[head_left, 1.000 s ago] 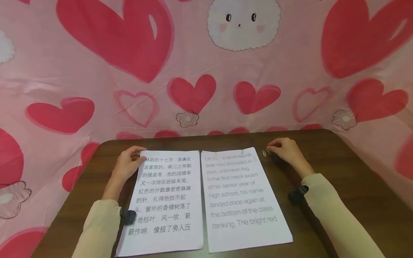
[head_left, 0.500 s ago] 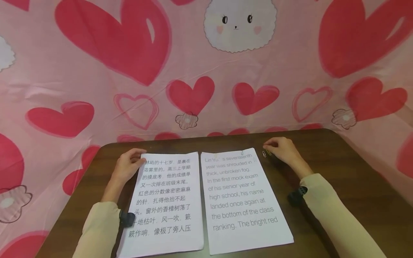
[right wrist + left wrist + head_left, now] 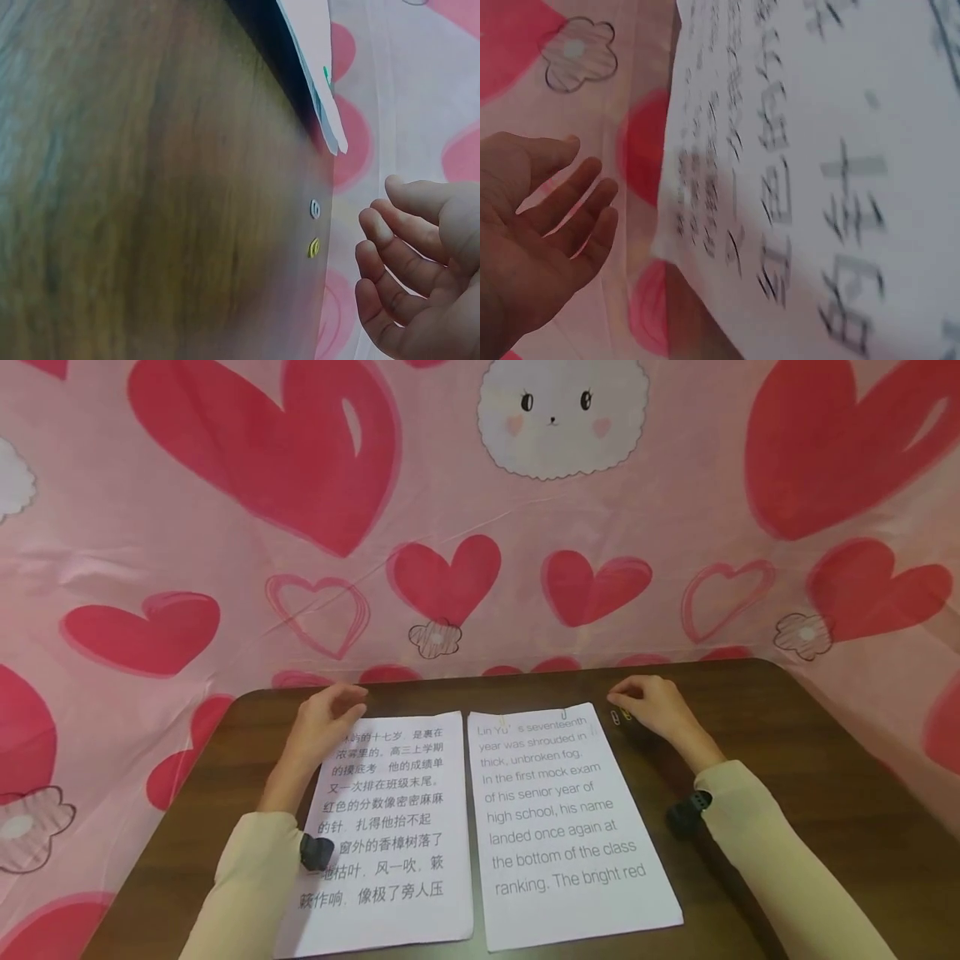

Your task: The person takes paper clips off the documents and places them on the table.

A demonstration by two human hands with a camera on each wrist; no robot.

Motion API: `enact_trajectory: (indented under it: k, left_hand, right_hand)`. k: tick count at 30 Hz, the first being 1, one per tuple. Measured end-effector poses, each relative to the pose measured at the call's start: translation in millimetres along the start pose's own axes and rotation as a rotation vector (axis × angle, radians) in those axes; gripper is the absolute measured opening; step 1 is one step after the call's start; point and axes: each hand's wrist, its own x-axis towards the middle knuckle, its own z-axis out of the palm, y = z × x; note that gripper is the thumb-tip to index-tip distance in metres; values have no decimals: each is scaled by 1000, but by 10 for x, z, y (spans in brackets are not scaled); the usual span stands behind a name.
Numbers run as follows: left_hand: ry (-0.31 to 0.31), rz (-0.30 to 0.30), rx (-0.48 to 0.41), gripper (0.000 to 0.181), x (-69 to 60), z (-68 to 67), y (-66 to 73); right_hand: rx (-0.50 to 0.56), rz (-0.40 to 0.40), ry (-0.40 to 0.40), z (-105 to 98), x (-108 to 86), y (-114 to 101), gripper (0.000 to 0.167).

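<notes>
Two stacks of printed paper lie side by side on the dark wooden table. The left stack [image 3: 397,922] carries Chinese text, the right stack [image 3: 581,927] English text. My left hand [image 3: 318,727] is above the left stack's upper left corner, fingers loosely bent and holding nothing in the left wrist view. Near a white paper clip [image 3: 315,208] and a yellow paper clip [image 3: 313,247], my right hand [image 3: 654,706] hovers with relaxed fingers, nothing between them. A green paper clip [image 3: 564,715] and a pale yellow paper clip [image 3: 502,721] sit on the right stack's top edge.
The table [image 3: 795,793] ends at a pink cloth backdrop [image 3: 525,518] printed with hearts. A narrow gap separates the two stacks. Dark wrist cameras [image 3: 690,814] are worn on both wrists. Bare wood shows right of the English pages.
My left hand has left the left stack's edge and moved right and away, over its top corner. The right hand has shifted slightly left; the loose clips stay put.
</notes>
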Motion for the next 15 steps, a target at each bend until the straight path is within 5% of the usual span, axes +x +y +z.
enact_trajectory:
  k: [15]
  left_hand:
    - [-165, -110, -106, 31, 170, 591, 508]
  right_hand:
    - [27, -10, 14, 79, 33, -152, 32]
